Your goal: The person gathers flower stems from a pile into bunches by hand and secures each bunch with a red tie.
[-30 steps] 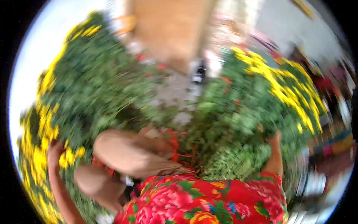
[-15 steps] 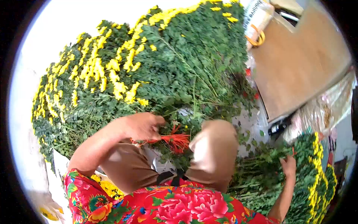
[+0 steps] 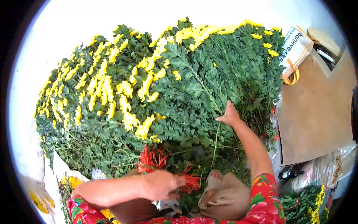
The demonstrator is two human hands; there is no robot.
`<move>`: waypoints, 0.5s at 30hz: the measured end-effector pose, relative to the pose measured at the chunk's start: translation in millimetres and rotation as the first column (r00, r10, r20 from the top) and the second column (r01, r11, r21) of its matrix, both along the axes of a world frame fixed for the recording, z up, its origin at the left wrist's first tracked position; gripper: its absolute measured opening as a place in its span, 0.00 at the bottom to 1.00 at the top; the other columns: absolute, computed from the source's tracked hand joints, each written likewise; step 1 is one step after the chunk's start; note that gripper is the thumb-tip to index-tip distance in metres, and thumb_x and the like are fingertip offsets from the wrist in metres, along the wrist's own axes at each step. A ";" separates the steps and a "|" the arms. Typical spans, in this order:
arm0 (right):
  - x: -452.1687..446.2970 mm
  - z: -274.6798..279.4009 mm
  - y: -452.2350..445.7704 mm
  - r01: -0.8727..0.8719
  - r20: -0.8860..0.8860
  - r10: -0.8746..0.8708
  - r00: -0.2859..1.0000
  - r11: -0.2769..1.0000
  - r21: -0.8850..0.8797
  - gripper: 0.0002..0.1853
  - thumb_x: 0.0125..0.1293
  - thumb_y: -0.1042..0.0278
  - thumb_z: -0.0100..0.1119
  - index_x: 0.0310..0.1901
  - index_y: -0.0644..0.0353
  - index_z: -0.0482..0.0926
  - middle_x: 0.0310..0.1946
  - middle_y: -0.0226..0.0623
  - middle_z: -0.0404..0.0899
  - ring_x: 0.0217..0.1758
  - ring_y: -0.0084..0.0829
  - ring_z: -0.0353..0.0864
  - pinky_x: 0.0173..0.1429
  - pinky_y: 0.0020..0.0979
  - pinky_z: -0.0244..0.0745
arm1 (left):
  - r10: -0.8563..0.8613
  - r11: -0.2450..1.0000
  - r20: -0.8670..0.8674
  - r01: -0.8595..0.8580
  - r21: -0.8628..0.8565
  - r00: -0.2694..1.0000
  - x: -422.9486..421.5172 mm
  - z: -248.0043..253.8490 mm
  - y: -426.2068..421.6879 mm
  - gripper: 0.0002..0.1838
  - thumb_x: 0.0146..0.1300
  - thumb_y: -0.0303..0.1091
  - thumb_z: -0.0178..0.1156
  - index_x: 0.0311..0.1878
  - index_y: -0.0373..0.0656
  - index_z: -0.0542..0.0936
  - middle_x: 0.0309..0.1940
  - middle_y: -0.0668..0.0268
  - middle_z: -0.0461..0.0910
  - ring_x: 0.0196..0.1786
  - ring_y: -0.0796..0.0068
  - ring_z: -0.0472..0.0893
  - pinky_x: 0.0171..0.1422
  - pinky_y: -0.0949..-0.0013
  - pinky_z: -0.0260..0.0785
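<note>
My right hand [image 3: 229,115] reaches over the heap at centre, with thumb and fingers spread apart beside a long leafy chrysanthemum stem [image 3: 201,84] lying on top. Whether its fingertips touch the stem cannot be made out. Low in the view, my left hand [image 3: 162,185] is closed above my lap, slightly blurred. Bright red ties [image 3: 152,158] stick out on both sides of it, and the hand covers their middle. Before me spreads a big heap of yellow chrysanthemums [image 3: 106,87], blooms mostly to the left and back, leaves and stems toward me.
At the back right stands a printed white bag [image 3: 296,48] with an orange handle, by a brown board [image 3: 317,108]. Below the board lie a dark bottle [image 3: 291,174] and clear plastic wrapping [image 3: 328,166]. More yellow flowers [image 3: 319,201] lie at lower right.
My right hand has moved from the flowers at lower right to the stem on the central heap. My left hand stays by the red ties. The view has shifted.
</note>
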State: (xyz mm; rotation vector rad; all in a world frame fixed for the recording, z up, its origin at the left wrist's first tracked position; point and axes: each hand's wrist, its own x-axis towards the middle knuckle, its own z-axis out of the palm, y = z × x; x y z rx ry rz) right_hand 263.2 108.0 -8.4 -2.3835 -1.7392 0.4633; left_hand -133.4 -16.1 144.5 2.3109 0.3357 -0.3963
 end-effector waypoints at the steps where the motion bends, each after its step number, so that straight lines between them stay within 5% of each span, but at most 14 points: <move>1: -6.4 -7.1 13.9 0.084 -0.052 -0.084 0.995 0.996 0.007 0.67 0.42 0.51 0.82 0.74 0.68 0.42 0.72 0.59 0.54 0.73 0.55 0.60 0.73 0.45 0.62 | -0.042 0.997 -0.059 0.038 -0.063 0.997 4.1 1.5 4.9 0.27 0.62 0.43 0.62 0.60 0.38 0.70 0.39 0.46 0.82 0.41 0.44 0.82 0.46 0.49 0.77; 2: -3.2 -42.7 32.0 0.150 -0.043 -0.148 0.988 0.986 0.067 0.66 0.43 0.55 0.82 0.74 0.67 0.41 0.72 0.58 0.55 0.71 0.53 0.62 0.71 0.44 0.64 | -0.086 0.989 -0.115 0.071 -0.128 0.990 7.5 0.0 9.2 0.29 0.62 0.44 0.62 0.61 0.38 0.69 0.39 0.46 0.81 0.40 0.43 0.82 0.46 0.49 0.77; 4: -6.2 -61.5 34.6 0.262 -0.053 -0.257 0.965 0.950 0.168 0.60 0.45 0.59 0.80 0.74 0.65 0.48 0.65 0.56 0.67 0.64 0.53 0.71 0.64 0.44 0.71 | -0.034 0.978 0.076 0.049 -0.203 0.997 3.6 -12.2 9.0 0.29 0.62 0.44 0.62 0.62 0.39 0.68 0.38 0.46 0.81 0.40 0.42 0.82 0.45 0.48 0.76; 6: 6.4 -46.9 29.2 0.238 -0.092 -0.231 0.968 0.969 0.071 0.57 0.46 0.58 0.77 0.74 0.61 0.52 0.57 0.55 0.75 0.56 0.54 0.77 0.61 0.50 0.73 | -0.039 0.971 0.014 0.041 -0.234 0.999 5.8 -10.0 14.4 0.29 0.63 0.44 0.62 0.62 0.39 0.68 0.38 0.46 0.81 0.40 0.41 0.81 0.45 0.47 0.76; 7: 13.4 -57.6 24.7 0.244 -0.079 -0.233 0.969 0.951 0.188 0.49 0.45 0.59 0.77 0.70 0.62 0.64 0.49 0.51 0.81 0.51 0.53 0.81 0.56 0.49 0.76 | -0.005 0.969 0.018 0.009 -0.247 1.000 6.2 -5.0 17.9 0.28 0.63 0.43 0.62 0.62 0.39 0.68 0.39 0.47 0.81 0.40 0.41 0.81 0.45 0.48 0.76; 11: 29.2 -41.3 -7.6 0.135 -0.095 -0.103 0.990 0.889 0.438 0.34 0.47 0.62 0.76 0.56 0.68 0.78 0.47 0.50 0.82 0.48 0.53 0.81 0.51 0.48 0.76 | 0.123 0.951 0.093 -0.090 -0.294 0.988 11.5 -11.3 22.9 0.28 0.66 0.42 0.62 0.63 0.37 0.69 0.48 0.50 0.79 0.43 0.45 0.82 0.45 0.50 0.77; 14: 18.8 -7.6 -38.0 0.095 -0.183 -0.018 0.983 0.902 0.421 0.31 0.47 0.64 0.76 0.54 0.67 0.78 0.43 0.51 0.82 0.47 0.54 0.81 0.50 0.49 0.76 | 0.315 0.872 0.161 -0.219 -0.437 0.935 17.7 -29.8 24.8 0.27 0.66 0.39 0.62 0.64 0.36 0.69 0.58 0.50 0.76 0.59 0.52 0.78 0.61 0.58 0.74; 15: 19.3 -12.1 -48.3 0.133 -0.194 -0.061 0.979 0.914 0.384 0.30 0.45 0.65 0.77 0.52 0.66 0.78 0.43 0.52 0.81 0.48 0.55 0.80 0.50 0.50 0.75 | 0.364 0.870 0.192 -0.259 -0.420 0.911 21.2 -33.0 30.8 0.29 0.67 0.37 0.62 0.67 0.36 0.66 0.57 0.52 0.78 0.57 0.61 0.80 0.60 0.63 0.74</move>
